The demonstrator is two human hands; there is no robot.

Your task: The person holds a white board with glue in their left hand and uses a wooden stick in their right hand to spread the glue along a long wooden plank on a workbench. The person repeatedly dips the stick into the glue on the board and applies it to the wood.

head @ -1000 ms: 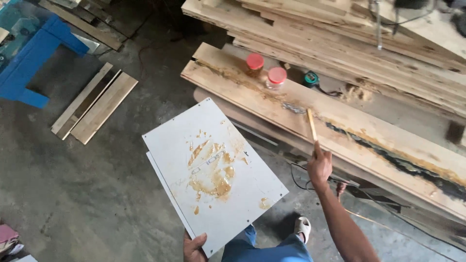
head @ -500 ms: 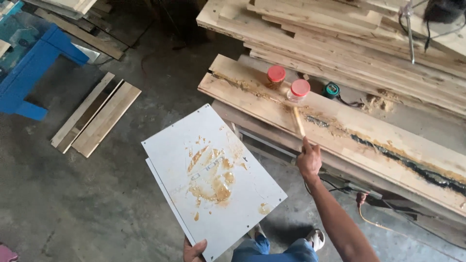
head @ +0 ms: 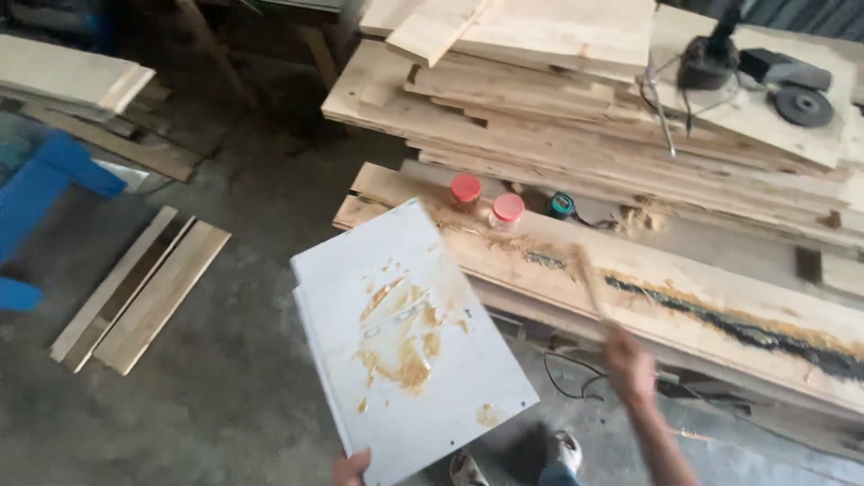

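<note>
My left hand (head: 349,469) grips the near corner of a flat white panel (head: 405,351) smeared with tan glue in its middle. My right hand (head: 630,364), blurred by motion, holds a thin wooden stick (head: 589,283) whose tip points at a long wooden plank (head: 684,306). That plank has a dark crack filled with brownish glue running along it. Two small jars with red lids (head: 488,202) stand on the plank's left end, just beyond the panel's far edge.
A stack of rough planks (head: 540,99) lies behind, with an angle grinder (head: 765,72) on top at the right. A green tape measure (head: 562,205) sits by the jars. Loose boards (head: 135,288) lie on the concrete floor at left, near a blue frame (head: 36,198).
The view has tilted up and shifted. My right hand with the stick has swung right and lower along the plank, now blurred. The panel has risen closer to the plank's left end.
</note>
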